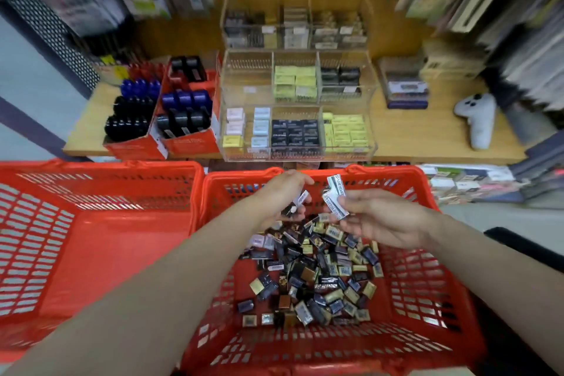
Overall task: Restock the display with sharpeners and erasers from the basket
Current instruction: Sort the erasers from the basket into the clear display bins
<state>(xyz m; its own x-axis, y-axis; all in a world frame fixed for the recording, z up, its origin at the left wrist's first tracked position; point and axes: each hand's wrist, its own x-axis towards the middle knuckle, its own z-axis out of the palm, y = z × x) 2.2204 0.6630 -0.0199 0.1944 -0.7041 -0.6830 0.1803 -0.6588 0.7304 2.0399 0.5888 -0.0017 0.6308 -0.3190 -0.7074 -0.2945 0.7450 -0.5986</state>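
Note:
A red basket [427, 293] in front of me holds a heap of several small wrapped erasers [317, 278], dark, gold and silver. My left hand [285, 195] hovers over the heap's far end and grips a few small dark and white erasers. My right hand [381, 220] pinches two or three white-sleeved erasers [335, 197] between thumb and fingers. Beyond the basket stands a clear acrylic display [297, 104] in tiers on a wooden shelf, with compartments of yellow, black, white and pale blue erasers. Its middle-left compartment looks empty.
A second red basket [91, 223] stands empty on the left. Red cardboard boxes [161, 119] of black, blue and red items sit left of the display. A white plush toy [479, 119] and stacked boxes [406, 88] lie on the shelf to the right.

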